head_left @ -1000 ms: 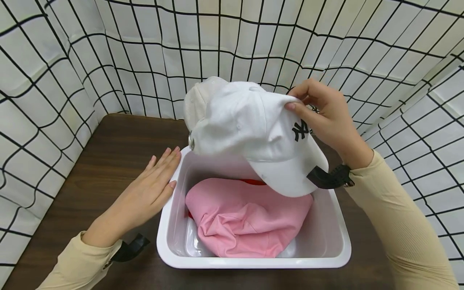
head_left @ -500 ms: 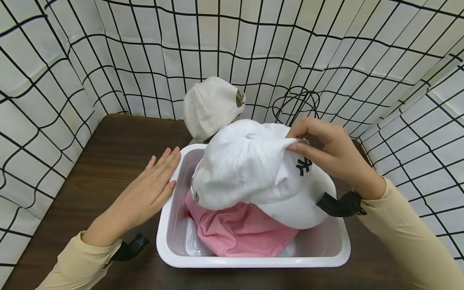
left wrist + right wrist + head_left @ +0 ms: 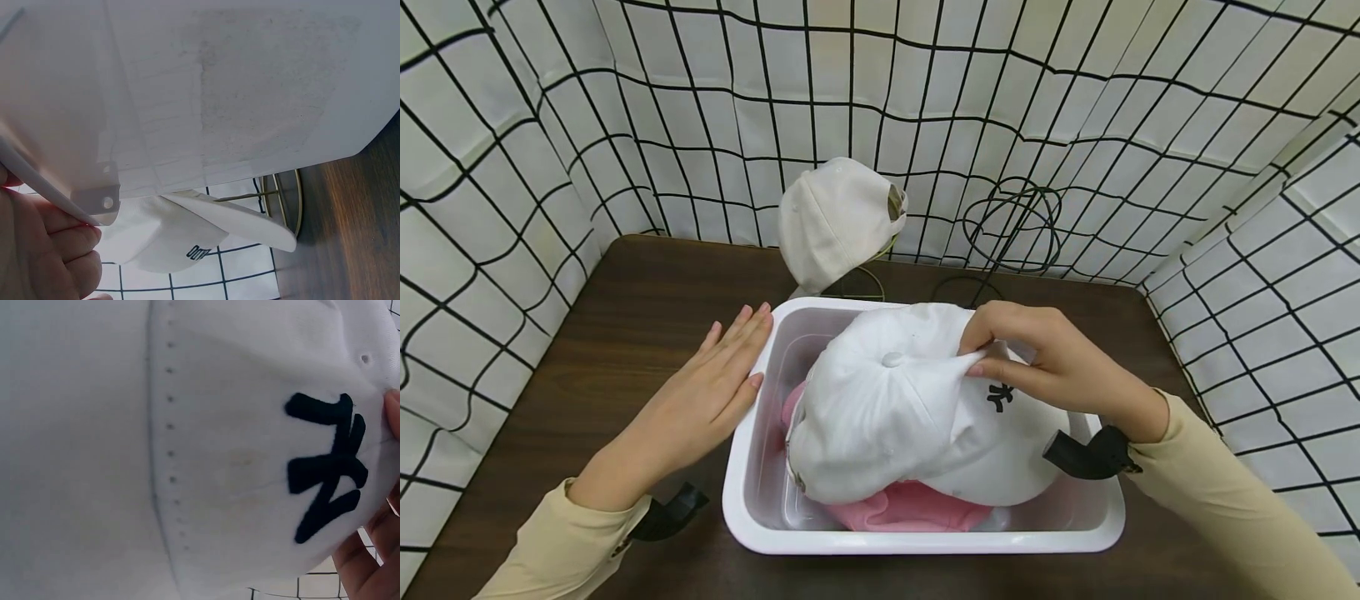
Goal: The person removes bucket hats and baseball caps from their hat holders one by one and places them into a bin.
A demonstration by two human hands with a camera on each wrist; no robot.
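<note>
My right hand (image 3: 1052,358) pinches the crown of a white baseball cap (image 3: 887,433) with a dark letter logo. The cap is inside a white plastic basin (image 3: 925,543), its brim pointing right. Below it, partly covered, lies a pink fabric item (image 3: 917,510). My left hand (image 3: 715,392) lies with straight fingers against the basin's left rim. In the left wrist view the basin's outer wall (image 3: 156,94) fills the upper part, and fingers (image 3: 75,244) touch its rim. The right wrist view is filled by the cap's logo (image 3: 328,465) and brim.
Behind the basin, a cream cap (image 3: 835,221) sits on a wire stand (image 3: 874,279). A looped black wire shape (image 3: 1013,225) is near the back wall. The brown wooden table (image 3: 647,308) is surrounded by white walls with black grid lines (image 3: 700,125).
My right hand has lowered the white cap from above the basin's far side into it, over the pink item. The cream cap behind came into full view. My left hand stayed put.
</note>
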